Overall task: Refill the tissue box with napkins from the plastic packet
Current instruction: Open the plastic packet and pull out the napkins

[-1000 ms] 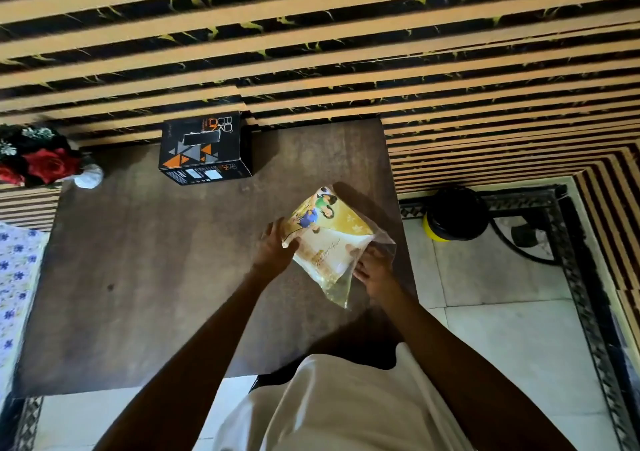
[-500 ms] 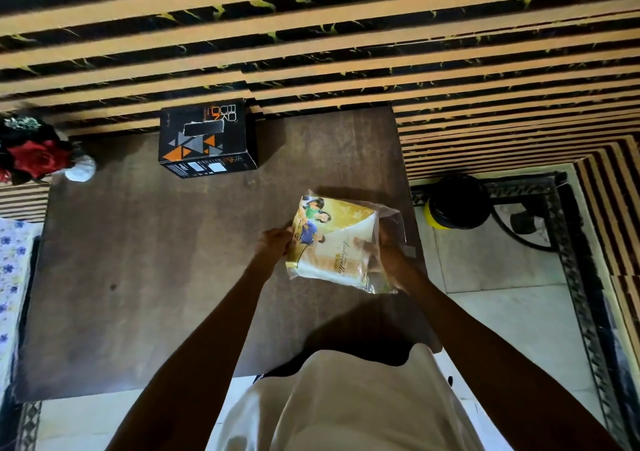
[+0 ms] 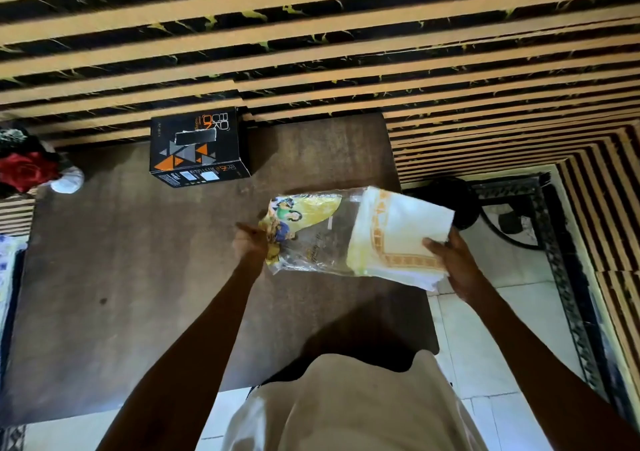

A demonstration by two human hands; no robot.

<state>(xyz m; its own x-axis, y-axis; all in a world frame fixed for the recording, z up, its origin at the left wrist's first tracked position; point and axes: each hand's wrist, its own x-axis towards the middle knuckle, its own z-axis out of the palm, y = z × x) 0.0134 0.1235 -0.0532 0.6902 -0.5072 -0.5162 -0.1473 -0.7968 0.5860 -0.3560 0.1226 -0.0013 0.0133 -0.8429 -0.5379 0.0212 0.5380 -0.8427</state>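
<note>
A black tissue box [image 3: 199,147] with orange and grey triangles stands at the far edge of the brown table [image 3: 138,277], its top slot showing. My left hand [image 3: 251,242] grips the printed end of the clear plastic packet [image 3: 304,232], held above the table's right side. My right hand [image 3: 450,263] holds a stack of white napkins [image 3: 401,236] with a yellow patterned border. The stack sticks more than halfway out of the packet's open right end.
Red flowers [image 3: 24,170] and a white object [image 3: 67,184] sit at the table's far left. A black round object [image 3: 464,204] stands on the tiled floor [image 3: 485,346] to the right. A striped wall runs behind the table.
My right hand has drawn the napkin stack out of the packet toward the right. The left hand kept hold of the packet's printed end.
</note>
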